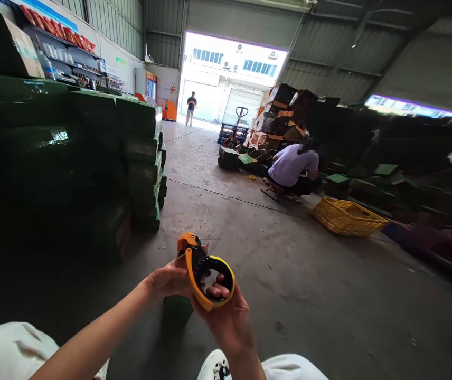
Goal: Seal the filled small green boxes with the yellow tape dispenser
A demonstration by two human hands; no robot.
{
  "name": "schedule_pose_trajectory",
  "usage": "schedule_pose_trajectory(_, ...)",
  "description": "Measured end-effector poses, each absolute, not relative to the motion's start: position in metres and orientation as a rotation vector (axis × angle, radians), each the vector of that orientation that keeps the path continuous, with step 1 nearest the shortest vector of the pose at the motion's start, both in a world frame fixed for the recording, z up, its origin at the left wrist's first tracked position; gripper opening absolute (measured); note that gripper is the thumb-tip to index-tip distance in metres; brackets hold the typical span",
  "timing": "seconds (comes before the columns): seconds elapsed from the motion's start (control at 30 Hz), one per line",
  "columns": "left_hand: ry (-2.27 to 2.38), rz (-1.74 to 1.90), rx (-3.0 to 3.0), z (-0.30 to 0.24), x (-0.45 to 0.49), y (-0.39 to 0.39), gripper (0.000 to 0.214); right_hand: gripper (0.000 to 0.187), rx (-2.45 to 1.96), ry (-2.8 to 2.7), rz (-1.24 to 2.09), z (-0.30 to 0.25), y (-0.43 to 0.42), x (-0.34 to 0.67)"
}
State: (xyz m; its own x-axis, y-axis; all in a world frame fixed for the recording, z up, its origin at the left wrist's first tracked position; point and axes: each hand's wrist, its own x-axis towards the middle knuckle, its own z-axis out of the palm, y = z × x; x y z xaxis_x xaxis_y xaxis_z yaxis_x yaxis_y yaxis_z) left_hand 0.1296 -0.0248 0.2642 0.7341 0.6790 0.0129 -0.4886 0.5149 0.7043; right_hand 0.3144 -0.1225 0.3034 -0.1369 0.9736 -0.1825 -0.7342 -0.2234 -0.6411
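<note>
Both my hands hold an orange and black tape dispenser (pixel 194 266) above the floor, between my knees. A roll of yellow tape (pixel 229 272) sits on its round hub. My left hand (pixel 172 278) grips the dispenser's left side near its head; part of the fingers is hidden behind it. From below and the right, my right hand (pixel 229 316) wraps round the roll, and its fingertips show through the hub's opening. Just under my hands, a dark green box (pixel 178 307) stands on the floor, partly covered by them.
Stacked green boxes (pixel 142 153) rise at left. A crouching person (pixel 291 166) works beside piled cartons (pixel 279 121); a yellow crate (pixel 348 216) lies nearby. A pallet jack (pixel 238 124) and a standing person (pixel 191 108) are near the open doorway. My white shoe (pixel 213 365) is below.
</note>
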Motion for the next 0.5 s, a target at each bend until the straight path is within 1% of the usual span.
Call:
schedule_pose_trajectory(0.07,0.244,0.697,0.755,0.266,0.132,-0.030,0.108,0.040,-0.740,-0.489,1.707,0.300,-0.125,0.318)
schedule_pose_trajectory(0.13,0.244,0.758,0.767,0.270,0.132,-0.030,0.103,0.047,-0.907,-0.513,1.628,0.297,-0.126,0.326)
schedule_pose_trajectory(0.23,0.362,0.912,0.806,0.276,0.133,-0.029,0.085,0.052,-1.203,-0.727,1.154,0.296,-0.125,0.337)
schedule_pose_trajectory(0.3,0.486,0.974,0.833,0.275,0.139,-0.033,0.083,0.054,-1.331,-0.997,0.887,0.296,-0.126,0.338)
schedule_pose_trajectory(0.37,0.599,0.940,0.845,0.270,0.145,-0.042,0.091,0.054,-1.486,-1.257,0.852,0.294,-0.127,0.333)
schedule_pose_trajectory(0.43,0.653,0.850,0.832,0.263,0.150,-0.053,0.097,0.052,-1.617,-1.393,0.920,0.292,-0.130,0.326)
schedule_pose_trajectory(0.5,0.647,0.777,0.791,0.258,0.148,-0.061,0.097,0.050,-1.656,-1.445,0.969,0.289,-0.132,0.319)
